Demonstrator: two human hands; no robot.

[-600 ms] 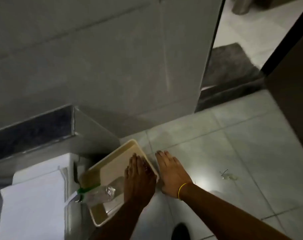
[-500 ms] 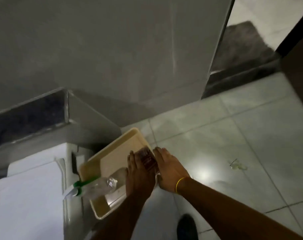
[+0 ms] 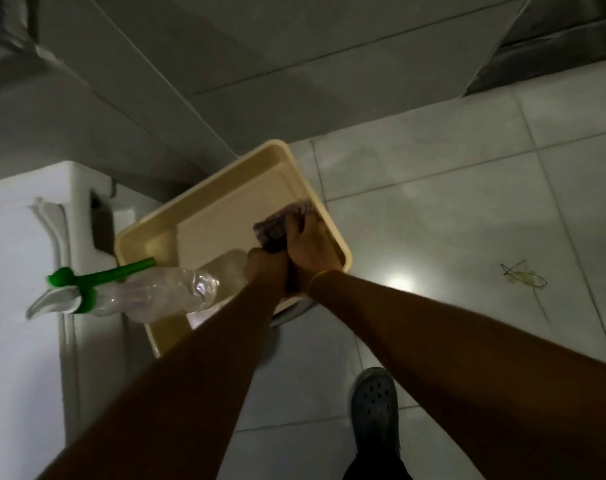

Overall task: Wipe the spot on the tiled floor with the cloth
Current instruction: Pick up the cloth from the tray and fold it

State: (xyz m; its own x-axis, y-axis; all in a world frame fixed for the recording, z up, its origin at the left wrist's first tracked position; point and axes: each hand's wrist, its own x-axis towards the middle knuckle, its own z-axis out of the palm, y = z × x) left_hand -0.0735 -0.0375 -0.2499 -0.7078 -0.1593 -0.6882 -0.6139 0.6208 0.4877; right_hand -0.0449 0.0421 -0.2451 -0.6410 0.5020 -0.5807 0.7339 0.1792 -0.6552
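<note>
A dark purplish cloth (image 3: 277,225) lies bunched at the right side of a cream plastic tray (image 3: 204,202). My right hand (image 3: 312,247) grips the cloth from the right, a yellow band on its wrist. My left hand (image 3: 265,268) presses against it from the left, fingers curled on the cloth's lower edge. A yellowish spot with thin dark strands (image 3: 523,277) marks the light tiled floor well to the right of the tray, apart from both hands.
A clear spray bottle (image 3: 156,292) with a green trigger head lies in the tray's left end. A white appliance (image 3: 24,271) stands at the left, grey wall tiles behind. My dark clog (image 3: 374,407) stands on the floor near the bottom.
Both hands have gone from resting flat at the tray's edge to closing on the cloth. The camera has dropped closer and tilted down, so tray and spot look larger.
</note>
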